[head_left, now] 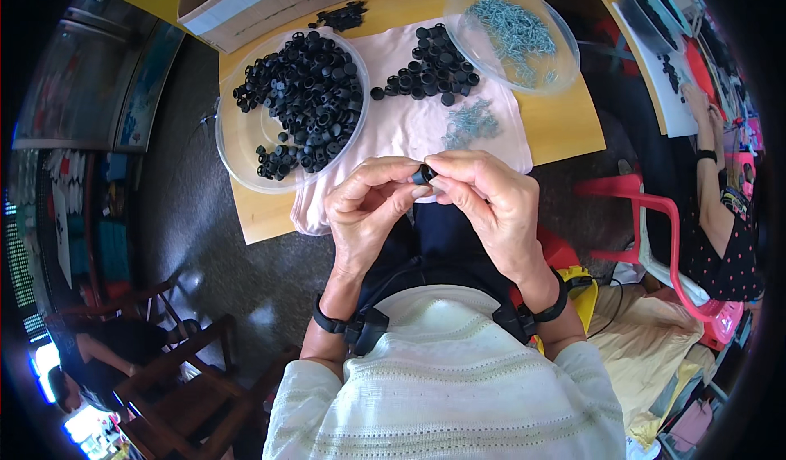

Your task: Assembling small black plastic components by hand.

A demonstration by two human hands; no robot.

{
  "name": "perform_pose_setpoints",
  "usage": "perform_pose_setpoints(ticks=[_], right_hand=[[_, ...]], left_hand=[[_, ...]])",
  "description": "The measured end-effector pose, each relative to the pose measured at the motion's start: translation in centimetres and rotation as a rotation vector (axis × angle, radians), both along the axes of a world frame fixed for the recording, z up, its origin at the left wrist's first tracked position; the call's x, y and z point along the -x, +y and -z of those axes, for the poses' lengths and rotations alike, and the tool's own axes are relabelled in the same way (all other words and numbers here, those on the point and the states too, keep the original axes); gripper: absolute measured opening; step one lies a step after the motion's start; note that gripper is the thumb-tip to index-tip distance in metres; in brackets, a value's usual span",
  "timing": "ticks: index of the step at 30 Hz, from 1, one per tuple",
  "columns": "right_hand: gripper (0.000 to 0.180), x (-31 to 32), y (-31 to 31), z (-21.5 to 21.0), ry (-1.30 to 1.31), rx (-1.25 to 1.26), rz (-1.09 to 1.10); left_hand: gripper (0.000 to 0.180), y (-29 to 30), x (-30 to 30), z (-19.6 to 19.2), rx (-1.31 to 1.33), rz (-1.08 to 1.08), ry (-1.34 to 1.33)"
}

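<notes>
Between the fingertips of both hands, just over the table's near edge, sits a small black plastic cap (422, 175). My left hand (370, 202) pinches it from one side with thumb and index finger. Opposite, my right hand (489, 198) grips it the same way; whether a second small part is in those fingers I cannot make out. A pale cloth (385, 58) covers the table's middle, with a heap of black round caps (430, 67) on it. Nearer lies a little pile of silvery screws (471, 122). At the left, a clear round tray (225, 136) holds many black plastic parts (315, 91).
A second clear round tray (565, 42) with silvery screws (512, 30) stands at the back right. Behind is an open cardboard box (262, 5) beside some flat black pieces (342, 16). A red plastic chair (675, 247) and another person's arm (714, 214) are at the right.
</notes>
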State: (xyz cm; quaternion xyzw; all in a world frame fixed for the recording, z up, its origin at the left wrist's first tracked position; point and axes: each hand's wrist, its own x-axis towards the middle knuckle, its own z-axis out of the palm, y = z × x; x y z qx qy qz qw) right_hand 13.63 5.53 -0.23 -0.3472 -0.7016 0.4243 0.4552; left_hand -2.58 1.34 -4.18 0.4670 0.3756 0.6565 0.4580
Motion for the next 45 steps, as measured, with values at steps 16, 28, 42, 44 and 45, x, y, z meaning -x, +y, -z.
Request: perform_pose_setpoints(ticks=[16, 28, 42, 44, 45], right_hand=[[0.022, -0.2, 0.1, -0.2, -0.022, -0.133, -0.014], [0.037, 0.2, -0.1, 0.4, -0.143, -0.234, 0.056], [0.037, 0.6, -0.1, 2.1, -0.14, -0.414, 0.202], [0.037, 0.5, -0.1, 2.2, -0.012, -0.171, 0.146], [0.037, 0.7, 0.0, 2.1, -0.012, -0.171, 0.144]], left_hand=[[0.018, -0.4, -0.7, -0.7, 0.031, 0.004, -0.169], [0.018, -0.4, -1.4, -1.1, 0.246, -0.05, -0.259], [0.014, -0.7, -3.7, -0.2, 0.274, -0.152, -0.398], [0.018, -0.5, -3.7, -0.2, 0.285, -0.12, -0.434], [0.018, -0.3, -3.6, -0.4, 0.285, -0.122, -0.435]])
